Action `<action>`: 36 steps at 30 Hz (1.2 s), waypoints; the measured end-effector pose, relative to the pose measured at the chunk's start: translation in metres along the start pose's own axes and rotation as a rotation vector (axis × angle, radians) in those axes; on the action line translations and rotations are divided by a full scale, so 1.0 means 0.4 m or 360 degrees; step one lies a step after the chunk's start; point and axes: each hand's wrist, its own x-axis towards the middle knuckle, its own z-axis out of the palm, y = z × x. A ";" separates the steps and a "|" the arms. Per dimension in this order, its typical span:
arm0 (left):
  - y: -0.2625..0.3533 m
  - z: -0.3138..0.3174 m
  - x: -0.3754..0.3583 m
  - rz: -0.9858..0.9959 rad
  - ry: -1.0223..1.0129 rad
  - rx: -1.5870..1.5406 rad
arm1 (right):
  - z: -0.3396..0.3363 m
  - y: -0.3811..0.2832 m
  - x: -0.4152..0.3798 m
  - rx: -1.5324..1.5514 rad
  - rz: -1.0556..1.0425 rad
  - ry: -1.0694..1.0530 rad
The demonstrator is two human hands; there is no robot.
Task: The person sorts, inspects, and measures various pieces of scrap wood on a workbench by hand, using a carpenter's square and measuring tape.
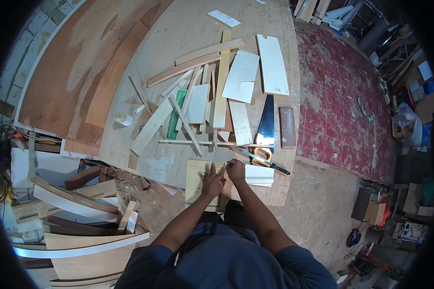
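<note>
My left hand [213, 182] lies flat with its fingers spread on a pale wooden board [194, 173] at the near edge of the workbench. Close beside it, my right hand [236, 172] is closed in a pinch near the board's right side. Something small and dark shows at its fingers, too small to name. Just right of that hand lies a short stack of white boards [259, 176]. A narrow tool with a black handle [280, 169] rests beyond the stack, by the yellow handle of a handsaw [266, 123].
Loose wood strips [220, 86], white panels [272, 65] and a green piece [177, 113] are strewn over the workbench [154, 43]. A brown block [287, 127] lies near its right edge. Large brown sheets [82, 58] are at left, curved offcuts [77, 204] below.
</note>
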 end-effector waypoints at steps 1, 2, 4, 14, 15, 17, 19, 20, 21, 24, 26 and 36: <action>0.012 -0.007 0.002 -0.0110 -0.0069 0.0015 | -0.001 -0.002 0.001 0.0006 -0.0006 -0.0001; 0.020 -0.017 0.005 -0.0115 -0.0064 0.0020 | -0.002 -0.002 0.000 0.0001 -0.0002 -0.0004; 0.031 -0.035 0.023 -0.0205 -0.0271 0.0095 | -0.002 0.005 0.004 0.0000 -0.0010 -0.0012; 0.065 -0.035 0.070 -0.0395 -0.0283 0.0102 | -0.005 -0.001 0.062 -0.0056 0.0184 -0.0174; 0.065 -0.040 0.076 -0.0426 -0.0259 0.0037 | 0.008 0.014 0.079 -0.0101 0.0131 -0.0192; 0.059 -0.035 0.051 -0.0500 -0.0283 -0.0028 | -0.007 0.015 0.073 -0.0162 0.0023 -0.0308; 0.044 -0.035 0.064 -0.0344 -0.0334 0.0077 | -0.018 0.008 0.090 -0.0173 -0.0052 -0.0397; 0.043 -0.037 0.060 -0.0358 -0.0346 0.0076 | -0.007 0.015 0.091 -0.0118 0.0005 -0.0330; 0.046 -0.047 0.054 -0.0315 -0.0387 0.0102 | -0.004 0.016 0.089 -0.0064 0.0061 -0.0258; 0.043 -0.079 0.040 -0.0213 -0.0483 0.0113 | -0.001 0.021 0.083 -0.0073 0.0087 -0.0267; 0.030 -0.098 0.031 -0.0149 -0.0529 0.0103 | 0.004 0.021 0.082 -0.0083 0.0077 -0.0254; 0.084 -0.007 -0.095 -0.0164 -0.0057 0.0049 | -0.024 -0.013 0.066 -0.0090 0.0185 -0.0356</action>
